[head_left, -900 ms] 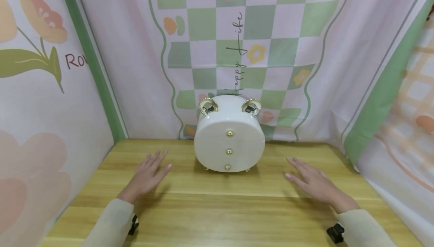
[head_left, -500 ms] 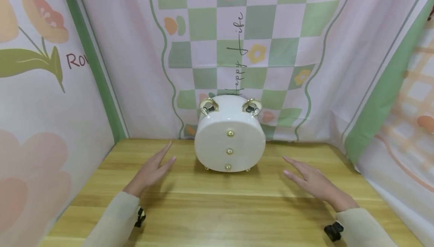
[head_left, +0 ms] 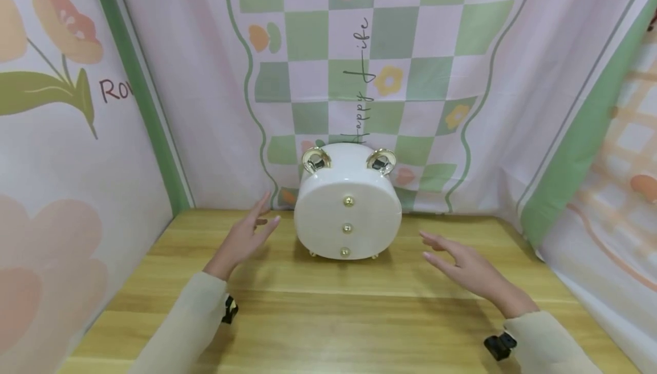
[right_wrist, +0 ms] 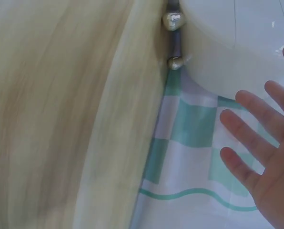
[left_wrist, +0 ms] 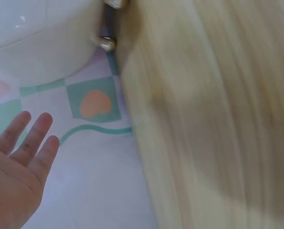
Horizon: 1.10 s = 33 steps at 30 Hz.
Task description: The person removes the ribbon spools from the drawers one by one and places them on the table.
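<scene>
A glossy white rounded case (head_left: 347,217) stands upright toward the back of the table. Three gold knobs run down its front, two gold ear-like rings sit on top, and small gold feet hold it up. To its left, my left hand (head_left: 241,242) hovers with fingers extended, fingertips a short way from its side. My right hand (head_left: 464,265) is raised on the other side, farther off, its fingers loosely straight. In the right wrist view, the spread fingers (right_wrist: 249,136) overlap the cloth behind the case (right_wrist: 228,52). Neither hand holds anything.
The wooden table (head_left: 328,317) extends in front of the case. A checkered hanging cloth (head_left: 349,77) with flowers and lettering is close behind it. Printed curtains (head_left: 46,180) enclose the left and right sides.
My left hand has risen and moved forward and right, closer to the case. My right hand has shifted slightly left toward it. The case has stayed in place.
</scene>
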Tool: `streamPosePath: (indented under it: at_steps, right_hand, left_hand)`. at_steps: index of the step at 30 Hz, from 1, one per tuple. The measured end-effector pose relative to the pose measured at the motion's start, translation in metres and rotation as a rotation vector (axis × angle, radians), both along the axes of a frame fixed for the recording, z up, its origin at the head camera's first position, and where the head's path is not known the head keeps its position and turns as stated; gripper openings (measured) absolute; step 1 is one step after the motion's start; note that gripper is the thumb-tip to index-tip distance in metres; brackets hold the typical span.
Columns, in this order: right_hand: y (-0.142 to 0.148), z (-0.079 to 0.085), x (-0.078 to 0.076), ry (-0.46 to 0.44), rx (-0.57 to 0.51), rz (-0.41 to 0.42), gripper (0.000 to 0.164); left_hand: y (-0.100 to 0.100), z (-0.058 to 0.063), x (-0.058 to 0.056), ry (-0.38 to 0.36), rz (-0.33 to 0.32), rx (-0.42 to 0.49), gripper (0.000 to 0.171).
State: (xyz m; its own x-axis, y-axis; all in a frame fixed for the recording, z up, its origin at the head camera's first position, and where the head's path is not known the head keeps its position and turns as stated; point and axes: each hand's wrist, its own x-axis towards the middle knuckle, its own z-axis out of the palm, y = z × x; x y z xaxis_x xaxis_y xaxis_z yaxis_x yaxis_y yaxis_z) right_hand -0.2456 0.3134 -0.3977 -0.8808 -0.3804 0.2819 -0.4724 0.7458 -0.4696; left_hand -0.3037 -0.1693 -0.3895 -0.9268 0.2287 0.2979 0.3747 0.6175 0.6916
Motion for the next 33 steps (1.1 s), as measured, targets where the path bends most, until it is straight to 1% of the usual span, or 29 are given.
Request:
streamPosePath:
  at_steps: [3,6,10,13,15,18,22,28,33]
  right_hand:
    - [-0.004,0.004,0.0,0.019,-0.021,0.003,0.051]
    - [-0.008,0.009,0.0,0.056,-0.035,0.009,0.046]
    - [-0.014,0.013,-0.002,0.132,-0.032,0.013,0.039]
    - [-0.019,0.015,-0.004,0.18,-0.029,0.025,0.035]
    - [-0.022,0.016,-0.005,0.196,-0.029,0.036,0.034]
    - [-0.026,0.018,-0.007,0.205,-0.042,0.054,0.032]
    - [-0.033,0.023,-0.009,0.196,-0.055,0.073,0.032]
    - [-0.048,0.033,-0.013,0.194,-0.067,0.099,0.033]
    - [-0.059,0.04,-0.018,0.214,-0.082,0.128,0.032]
  left_hand:
    - [0.006,0.009,-0.005,0.011,-0.014,0.034,0.074]
    - [0.013,0.018,-0.01,0.004,-0.017,0.081,0.075]
    - [0.02,0.03,-0.016,-0.011,-0.018,0.145,0.075]
    - [0.025,0.036,-0.02,-0.008,-0.019,0.166,0.074]
    - [0.028,0.04,-0.022,-0.003,-0.023,0.167,0.074]
    - [0.032,0.044,-0.024,0.006,-0.021,0.162,0.075]
    - [0.038,0.051,-0.028,0.007,-0.017,0.194,0.073]
    - [0.048,0.061,-0.032,0.005,-0.061,0.285,0.076]
    - [0.055,0.067,-0.038,0.009,-0.084,0.316,0.073]
